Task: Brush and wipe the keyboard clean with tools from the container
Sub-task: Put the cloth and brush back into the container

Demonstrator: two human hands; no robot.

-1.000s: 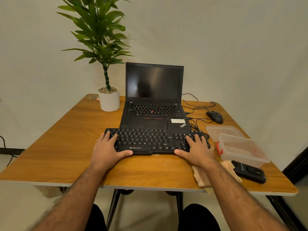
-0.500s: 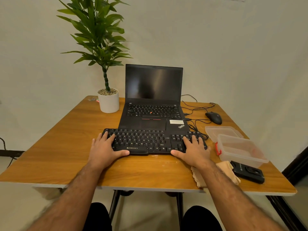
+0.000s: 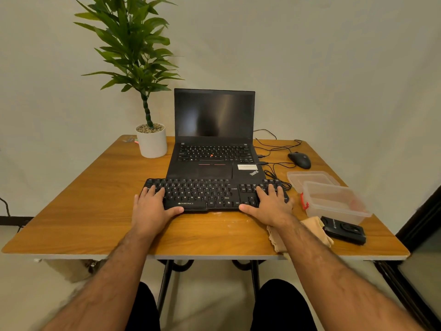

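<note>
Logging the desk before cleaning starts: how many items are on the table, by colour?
Black: 4 – keyboard, laptop, mouse, flat case
Clear: 2 – container, its lid
Tan: 1 – cloth
White: 1 – plant pot
Total: 8, cables and the small bits at the far left corner not counted.

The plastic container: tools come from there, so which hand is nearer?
Right. The right hand rests on the keyboard end beside the plastic container; the left hand rests on the far end.
</note>
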